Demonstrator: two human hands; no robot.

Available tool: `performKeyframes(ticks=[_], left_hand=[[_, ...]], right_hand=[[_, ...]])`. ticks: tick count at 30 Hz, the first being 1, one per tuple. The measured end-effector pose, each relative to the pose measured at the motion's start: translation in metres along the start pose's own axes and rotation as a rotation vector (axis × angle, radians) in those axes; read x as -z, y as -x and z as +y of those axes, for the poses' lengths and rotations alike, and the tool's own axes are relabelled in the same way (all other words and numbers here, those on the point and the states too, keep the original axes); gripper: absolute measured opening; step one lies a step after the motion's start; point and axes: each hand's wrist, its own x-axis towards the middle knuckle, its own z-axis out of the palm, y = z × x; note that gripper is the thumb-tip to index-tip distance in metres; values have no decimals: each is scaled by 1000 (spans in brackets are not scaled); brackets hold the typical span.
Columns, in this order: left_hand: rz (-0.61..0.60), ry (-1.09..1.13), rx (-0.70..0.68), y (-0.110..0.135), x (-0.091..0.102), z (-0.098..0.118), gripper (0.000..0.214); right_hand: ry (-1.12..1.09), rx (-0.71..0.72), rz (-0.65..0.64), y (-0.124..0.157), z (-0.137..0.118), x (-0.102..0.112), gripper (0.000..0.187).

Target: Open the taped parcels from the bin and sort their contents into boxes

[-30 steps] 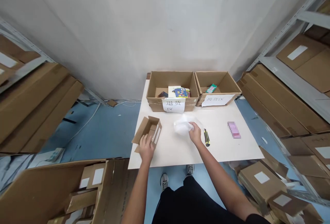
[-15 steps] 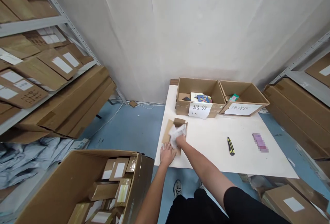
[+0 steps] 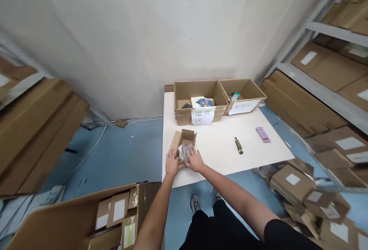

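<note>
A small cardboard box (image 3: 190, 135) stands with its flaps up near the front left of the white table (image 3: 209, 165). Crumpled whitish wrapping (image 3: 184, 152) lies inside it; whatever the wrapping may contain is hidden. My left hand (image 3: 171, 164) rests against the box's left flap, fingers stretched out. On the other side, my right hand (image 3: 195, 160) reaches over the near right edge with fingers spread against the wrapping. A black and yellow utility knife (image 3: 238, 145) lies to the right of the box.
Two larger open cartons with handwritten labels, a left carton (image 3: 181, 119) and a right carton (image 3: 253, 104), stand along the table's back. A blurred purple item (image 3: 263, 135) lies at right. A big carton of boxes (image 3: 71, 211) stands at lower left. Shelves flank both sides.
My right hand has lowered the whitish wrapping into the small box and shifted to its right side. My view has turned to the right.
</note>
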Motion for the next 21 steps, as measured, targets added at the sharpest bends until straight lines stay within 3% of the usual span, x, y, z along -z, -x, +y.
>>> performKeyframes(ticks=[5, 8, 10, 13, 16, 19, 21], left_hand=[[57, 93, -2, -10, -21, 16, 29], [64, 111, -82, -9, -16, 42, 14], [89, 111, -115, -8, -6, 69, 15], [145, 110, -153, -11, 14, 121, 19], [156, 110, -227, -23, 35, 187, 20], [118, 115, -364, -41, 50, 268, 21], [123, 135, -448, -52, 54, 334, 21]], right_hand=[[-19, -119, -109, 36, 30, -12, 64], [-65, -191, -94, 56, 47, -17, 64], [-93, -256, -19, 69, 57, -16, 53], [-134, -370, 187, 92, 80, -4, 34], [-153, -431, 388, 129, 123, 19, 28], [-148, -493, 548, 187, 182, 48, 24], [-145, -549, 634, 235, 226, 64, 25]])
